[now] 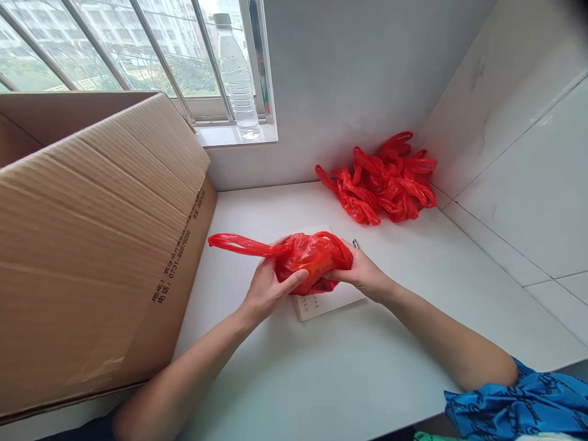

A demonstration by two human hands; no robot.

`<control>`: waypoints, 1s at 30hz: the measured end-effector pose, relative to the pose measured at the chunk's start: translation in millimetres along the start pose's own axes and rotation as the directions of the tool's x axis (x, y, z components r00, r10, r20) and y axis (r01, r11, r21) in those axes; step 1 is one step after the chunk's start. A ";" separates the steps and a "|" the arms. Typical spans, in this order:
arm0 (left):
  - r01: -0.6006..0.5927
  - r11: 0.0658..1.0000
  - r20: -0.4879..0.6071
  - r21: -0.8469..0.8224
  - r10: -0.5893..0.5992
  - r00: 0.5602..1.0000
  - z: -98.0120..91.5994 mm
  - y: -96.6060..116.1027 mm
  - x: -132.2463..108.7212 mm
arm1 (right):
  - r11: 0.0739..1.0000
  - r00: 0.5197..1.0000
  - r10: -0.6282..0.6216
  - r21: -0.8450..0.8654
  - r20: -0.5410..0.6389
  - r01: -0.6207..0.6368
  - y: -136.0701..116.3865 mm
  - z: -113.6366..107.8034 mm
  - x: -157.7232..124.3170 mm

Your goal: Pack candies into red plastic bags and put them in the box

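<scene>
A red plastic carrier bag (307, 250), its contents not clearly visible, is over the notebook (328, 307) on the white tabletop (257, 380); whether it touches the page cannot be told. The step in hand looks like handling this bunched bundle, and the next move seems to call for a steady two-sided grip, since thin film slips and folds easily. The left hand (269, 288) grasps its left side, thumb across the front, the other fingers mostly hidden; the right hand (362, 272) grips the opposite side. A loop handle (239, 243) sticks out past the left fingers. A pen (356, 244) shows near the notebook's far right side, a heap of red bags (386, 184) lies beyond the notebook to the right, and a corrugated cardboard box (114, 245) stands to the notebook's left
</scene>
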State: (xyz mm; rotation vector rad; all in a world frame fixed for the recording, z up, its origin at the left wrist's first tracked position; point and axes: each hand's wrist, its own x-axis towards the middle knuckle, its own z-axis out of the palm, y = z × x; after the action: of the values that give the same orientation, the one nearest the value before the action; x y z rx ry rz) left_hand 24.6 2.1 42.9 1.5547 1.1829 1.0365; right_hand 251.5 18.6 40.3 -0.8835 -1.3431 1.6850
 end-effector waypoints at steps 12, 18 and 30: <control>0.366 0.853 0.271 -0.371 -0.277 0.922 -1.6 7.7 -2.5 | 0.992 0.993 -0.003 0.126 0.118 -0.012 -5.1 -0.1 -1.8; 0.405 0.815 0.292 -0.415 -0.303 0.907 0.6 11.3 -2.7 | 0.993 0.994 0.054 0.098 0.096 -0.063 -10.7 1.3 -3.2; 0.498 0.719 0.278 -0.486 -0.413 0.867 3.0 8.3 -3.8 | 0.995 0.998 -0.036 0.094 -0.045 0.040 -1.3 2.7 -3.1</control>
State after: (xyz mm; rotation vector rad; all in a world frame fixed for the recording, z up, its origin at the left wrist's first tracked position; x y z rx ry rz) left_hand 28.6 -3.3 49.9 0.8086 0.9779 0.8023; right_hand 250.7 14.9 42.3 -0.8306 -1.2333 1.6768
